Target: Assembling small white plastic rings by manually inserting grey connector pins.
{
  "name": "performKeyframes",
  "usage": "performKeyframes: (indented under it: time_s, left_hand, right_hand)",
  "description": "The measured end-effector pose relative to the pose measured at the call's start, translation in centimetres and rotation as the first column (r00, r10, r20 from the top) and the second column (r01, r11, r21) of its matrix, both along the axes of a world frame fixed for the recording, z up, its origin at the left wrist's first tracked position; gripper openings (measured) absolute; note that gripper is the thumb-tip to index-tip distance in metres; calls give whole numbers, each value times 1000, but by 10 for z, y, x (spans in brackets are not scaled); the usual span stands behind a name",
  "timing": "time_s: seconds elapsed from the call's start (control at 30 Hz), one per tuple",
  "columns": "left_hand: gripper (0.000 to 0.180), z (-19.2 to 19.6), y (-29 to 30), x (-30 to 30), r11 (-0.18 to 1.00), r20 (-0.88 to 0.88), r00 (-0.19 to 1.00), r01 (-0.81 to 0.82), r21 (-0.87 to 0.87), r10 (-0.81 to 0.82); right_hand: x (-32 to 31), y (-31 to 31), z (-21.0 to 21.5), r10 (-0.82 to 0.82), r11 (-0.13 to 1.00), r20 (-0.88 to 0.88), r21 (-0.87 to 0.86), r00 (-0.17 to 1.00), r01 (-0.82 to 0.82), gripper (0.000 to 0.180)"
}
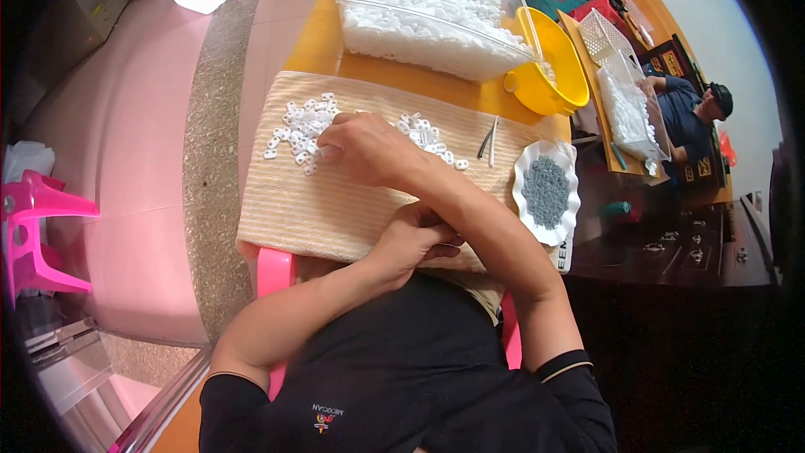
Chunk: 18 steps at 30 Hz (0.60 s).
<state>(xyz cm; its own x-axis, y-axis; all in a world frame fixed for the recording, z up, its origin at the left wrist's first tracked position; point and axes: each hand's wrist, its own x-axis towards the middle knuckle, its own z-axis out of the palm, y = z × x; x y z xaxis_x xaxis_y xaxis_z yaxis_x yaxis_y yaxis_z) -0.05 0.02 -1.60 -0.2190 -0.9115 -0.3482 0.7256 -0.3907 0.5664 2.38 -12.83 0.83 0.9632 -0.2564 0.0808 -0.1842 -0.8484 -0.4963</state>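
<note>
Reaching across the beige ribbed cloth mat (319, 201), the right hand (369, 149) lay with its fingers (331, 151) curled down at the edge of the loose heap of small white plastic clips (302, 130). Whether a clip was pinched under those fingertips I could not tell. More clips (428, 138) trailed behind the knuckles. The left hand (415, 239) rested at the near edge of the mat, fingers folded narrow, its contents hidden. Just beyond the right wrist sat a white scalloped dish of small grey parts (545, 191), with thin dark tweezers (486, 143) near it. A judgement: a sweep of the forearm could have clipped the dish and spilled it, and raking fingers could have scattered clips off the mat's far side.
</note>
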Motion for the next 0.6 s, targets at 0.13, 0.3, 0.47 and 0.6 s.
performKeyframes:
  time_s: [0.13, 0.3, 0.47, 0.6]
  left_hand:
    - [15, -2, 1, 1, 1000, -20, 999, 27, 15, -27]
    - [12, 4, 1, 4, 998, -32, 999, 31, 49, -30]
    - [9, 11, 1, 6, 997, -31, 998, 54, 54, -52]
    - [10, 9, 1, 4, 998, -11, 999, 52, 33, -51]
  right_hand:
    - [-22, 0, 14, -78, 992, 46, 101, 996, 73, 19]
    - [-82, -8, 30, -319, 894, 36, 345, 947, 287, 18]
    - [-149, -27, 39, -569, 711, -74, 457, 819, 535, 18]
    - [-172, -43, 40, -620, 679, -63, 455, 782, 575, 19]
